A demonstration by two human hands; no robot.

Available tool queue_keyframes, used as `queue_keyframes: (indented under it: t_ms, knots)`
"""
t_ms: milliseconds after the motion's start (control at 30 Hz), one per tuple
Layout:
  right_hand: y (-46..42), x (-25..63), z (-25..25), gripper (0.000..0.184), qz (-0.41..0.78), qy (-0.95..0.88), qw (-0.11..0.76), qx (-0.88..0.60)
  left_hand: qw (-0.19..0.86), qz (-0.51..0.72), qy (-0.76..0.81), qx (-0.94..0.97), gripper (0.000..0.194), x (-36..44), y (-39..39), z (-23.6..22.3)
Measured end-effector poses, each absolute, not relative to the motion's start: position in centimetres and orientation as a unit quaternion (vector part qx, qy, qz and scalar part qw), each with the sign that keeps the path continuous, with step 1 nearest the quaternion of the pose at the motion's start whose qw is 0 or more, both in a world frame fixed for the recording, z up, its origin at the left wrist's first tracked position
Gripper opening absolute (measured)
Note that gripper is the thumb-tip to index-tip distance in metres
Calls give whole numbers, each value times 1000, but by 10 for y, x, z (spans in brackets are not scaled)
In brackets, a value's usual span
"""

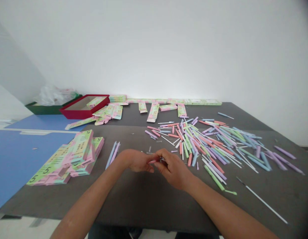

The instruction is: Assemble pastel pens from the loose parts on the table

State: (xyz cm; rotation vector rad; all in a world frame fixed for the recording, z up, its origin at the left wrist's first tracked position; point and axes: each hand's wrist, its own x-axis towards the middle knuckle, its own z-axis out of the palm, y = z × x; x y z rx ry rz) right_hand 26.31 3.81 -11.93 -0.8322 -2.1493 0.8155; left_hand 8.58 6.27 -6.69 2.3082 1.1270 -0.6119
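My left hand point(137, 160) and my right hand point(173, 168) meet over the near middle of the dark table, fingers curled and pressed together. A small pinkish bit shows between the fingertips, but the fingers cover most of it, and I cannot tell whether it is a pen part. Just right of my right hand spreads a loose pile of pastel pen barrels point(193, 139) in pink, purple, green and blue, mixed with thin white refills point(214, 170). Small clear pieces point(149, 153) lie just beyond my hands. Blue and purple pens point(112, 154) rest side by side left of my left forearm.
Printed pink-green cartons point(69, 159) are stacked at left. Flattened cartons point(109, 113) lie near a red box point(76, 113) and a green tray point(48, 109) with a plastic bag. More cartons point(154, 111) line the back by the wall. A lone refill point(264, 202) lies at front right.
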Motion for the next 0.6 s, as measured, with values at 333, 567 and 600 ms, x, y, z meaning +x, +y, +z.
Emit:
queue_keyframes:
  t_ms: [333,567,600]
  knots:
    - [37,259,-126,10,303,-831,342,-316,273,-227,403,844,30,89,61,-65]
    - [36,257,-127,11,312,-833,329,-318,265,-226,407,844,34,90,56,-60]
    - [35,257,-127,11,317,-832,329,-315,263,-225,407,845,34,90,55,-60]
